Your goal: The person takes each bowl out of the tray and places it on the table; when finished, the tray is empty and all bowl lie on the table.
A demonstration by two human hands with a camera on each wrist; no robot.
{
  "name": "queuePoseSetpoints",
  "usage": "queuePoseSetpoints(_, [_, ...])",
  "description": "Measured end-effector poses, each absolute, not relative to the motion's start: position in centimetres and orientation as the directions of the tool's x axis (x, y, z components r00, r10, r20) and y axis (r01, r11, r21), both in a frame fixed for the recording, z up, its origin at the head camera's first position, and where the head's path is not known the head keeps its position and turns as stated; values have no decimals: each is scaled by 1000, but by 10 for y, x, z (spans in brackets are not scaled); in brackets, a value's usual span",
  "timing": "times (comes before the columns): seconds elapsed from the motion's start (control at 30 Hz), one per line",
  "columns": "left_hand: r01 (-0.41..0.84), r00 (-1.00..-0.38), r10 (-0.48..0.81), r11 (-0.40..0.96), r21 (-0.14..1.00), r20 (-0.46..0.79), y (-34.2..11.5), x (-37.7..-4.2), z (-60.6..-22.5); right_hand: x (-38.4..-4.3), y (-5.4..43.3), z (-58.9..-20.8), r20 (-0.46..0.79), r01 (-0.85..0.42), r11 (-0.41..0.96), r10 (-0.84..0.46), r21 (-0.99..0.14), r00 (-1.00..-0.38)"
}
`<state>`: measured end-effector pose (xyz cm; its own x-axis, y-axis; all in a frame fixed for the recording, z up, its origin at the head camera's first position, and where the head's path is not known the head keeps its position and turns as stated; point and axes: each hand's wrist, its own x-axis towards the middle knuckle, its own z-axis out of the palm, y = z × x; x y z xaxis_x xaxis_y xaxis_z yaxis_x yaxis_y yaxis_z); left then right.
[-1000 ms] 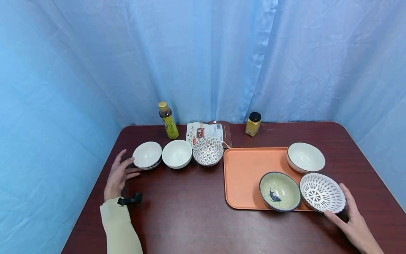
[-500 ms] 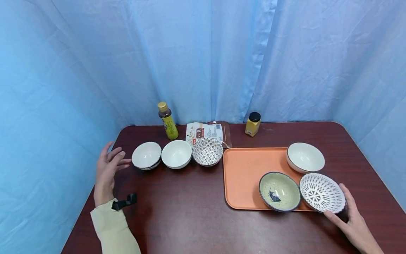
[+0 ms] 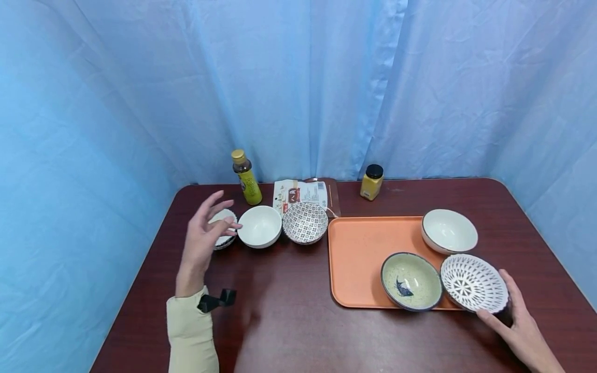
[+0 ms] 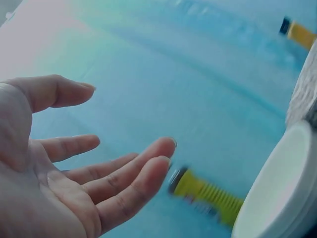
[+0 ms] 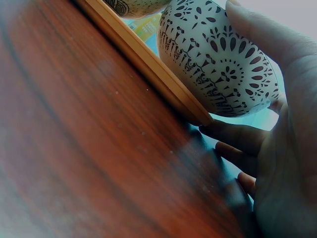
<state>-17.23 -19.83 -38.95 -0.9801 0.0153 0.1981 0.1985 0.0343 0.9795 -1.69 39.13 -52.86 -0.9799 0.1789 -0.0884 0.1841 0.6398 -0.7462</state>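
Note:
My left hand (image 3: 201,235) is raised in front of the leftmost bowl (image 3: 225,214), partly hiding it. Its fingers are spread and hold nothing; the left wrist view shows the palm (image 4: 44,193) and a gap between thumb and fingers. At the right, my right hand (image 3: 520,316) grips a white bowl with a dark leaf pattern (image 3: 473,282), thumb and fingers round its side. This bowl (image 5: 218,59) stands at the tray's near right corner. A green bowl with a blue fish (image 3: 410,285) and a plain white bowl (image 3: 449,230) stand beside it.
The orange tray (image 3: 356,254) lies on the dark table. Left of it are a patterned bowl (image 3: 305,223) and a white bowl (image 3: 259,227). Behind stand a yellow-green bottle (image 3: 251,186), a food packet (image 3: 298,192) and a yellow jar (image 3: 371,184). Blue curtains surround the table.
My left hand first drew away leftward from the leftmost bowl, then swung right and now covers part of it. The right hand and the bowls have kept their places.

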Motion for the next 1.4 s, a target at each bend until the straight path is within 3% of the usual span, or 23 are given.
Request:
queuePoseSetpoints(0.3, [185, -954, 245, 27, 982, 173, -141, -176, -399, -20, 389, -529, -81, 193, 640, 201, -743, -976])
queuePoseSetpoints(0.7, [127, -837, 545, 103, 987, 50, -55, -171, -426, -19, 391, -527, -115, 207, 611, 187, -764, -976])
queuePoseSetpoints(1.13, [-58, -697, 708, 103, 993, -114, 24, -157, -464, -17, 390, -527, -120, 220, 626, 199, -748, -973])
queuePoseSetpoints(1.4, [-57, -703, 699, 131, 990, -133, 48, -152, -477, -18, 390, -526, -120, 218, 616, 196, -757, -973])
